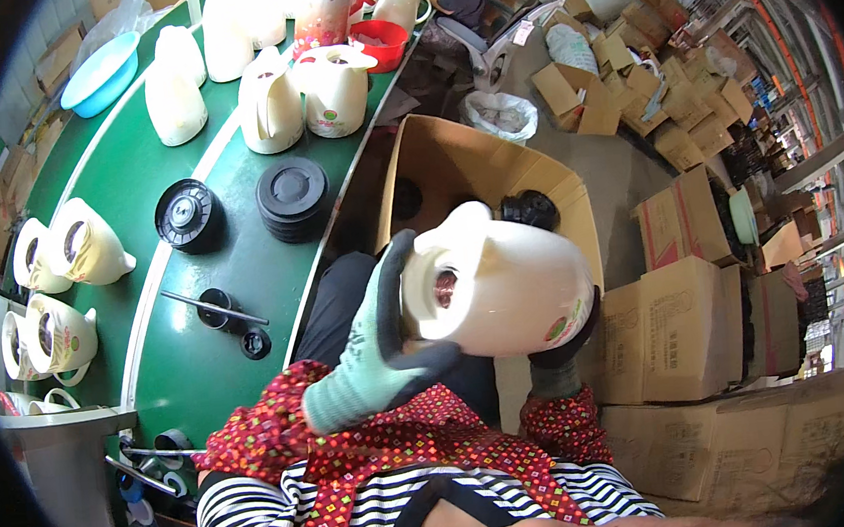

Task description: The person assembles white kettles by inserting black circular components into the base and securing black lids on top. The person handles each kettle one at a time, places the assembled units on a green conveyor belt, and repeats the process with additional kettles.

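Observation:
A cream-white thermos jug (528,269) lies tilted on its side in front of me, its open mouth turned to the left. Inside the mouth a reddish, shiny lining shows. My left hand (380,332), in a green and black work glove, grips the jug around its mouth end. At the other end my right hand (571,339), in a dark-palmed glove, is closed around the jug's base; its fingers are partly hidden. To the left on the green table (233,170) stand a stack of black round plastic parts (293,196) and another black ribbed round part (188,216).
An open carton (535,178) with black parts (530,210) sits just beyond the jug. Several white jugs (332,91) line the table, near a red bowl (381,44) and a blue basin (100,76). A metal rod (184,300) lies by small black cups. Cardboard boxes (684,331) crowd the right.

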### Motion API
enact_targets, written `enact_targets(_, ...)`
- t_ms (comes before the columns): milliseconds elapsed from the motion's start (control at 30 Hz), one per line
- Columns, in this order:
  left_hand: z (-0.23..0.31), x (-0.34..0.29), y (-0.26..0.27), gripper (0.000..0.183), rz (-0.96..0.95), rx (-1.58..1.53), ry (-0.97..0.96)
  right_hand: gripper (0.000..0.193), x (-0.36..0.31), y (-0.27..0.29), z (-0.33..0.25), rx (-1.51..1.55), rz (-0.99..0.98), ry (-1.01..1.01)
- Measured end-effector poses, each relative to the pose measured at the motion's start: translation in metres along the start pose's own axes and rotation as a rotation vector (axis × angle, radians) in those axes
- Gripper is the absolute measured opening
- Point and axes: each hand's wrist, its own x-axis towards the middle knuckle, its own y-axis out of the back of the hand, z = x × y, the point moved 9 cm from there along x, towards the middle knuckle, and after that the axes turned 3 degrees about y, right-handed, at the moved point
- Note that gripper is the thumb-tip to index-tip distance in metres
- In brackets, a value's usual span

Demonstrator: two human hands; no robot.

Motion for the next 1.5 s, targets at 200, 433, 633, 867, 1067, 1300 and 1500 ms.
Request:
enact_targets(200, 0.032, 0.01, 0.008, 0.073, -0.116, 0.474, -0.059, 0.061, -0.025, -0.012, 0.04, 0.453, 0.039, -0.263)
enact_targets(433, 0.019, 0.006, 0.009, 0.071, -0.148, 0.614, 0.024, 0.058, -0.037, -0.02, 0.027, 0.46, 0.026, -0.309)
enact_targets(633, 0.011, 0.001, 0.013, 0.069, -0.161, 0.68, -0.023, 0.056, -0.042, -0.019, 0.021, 0.464, 0.007, -0.333)
enact_targets(867, 0.005, -0.001, 0.023, 0.07, -0.151, 0.588, 0.039, 0.053, -0.036, -0.026, 0.008, 0.526, -0.053, -0.387)
enact_targets(1067, -0.001, 0.009, 0.042, 0.074, -0.158, 0.617, -0.057, 0.049, -0.025, -0.023, -0.029, 0.191, -0.146, -0.333)
enact_targets(1300, -0.036, -0.017, 0.057, 0.064, -0.089, 0.514, -0.156, 0.056, -0.023, -0.042, -0.09, 0.455, -0.129, -0.154)
enact_targets(1500, -0.057, -0.036, 0.06, 0.076, -0.155, 0.341, -0.045, 0.065, -0.003, -0.06, -0.108, 0.238, -0.336, -0.354)
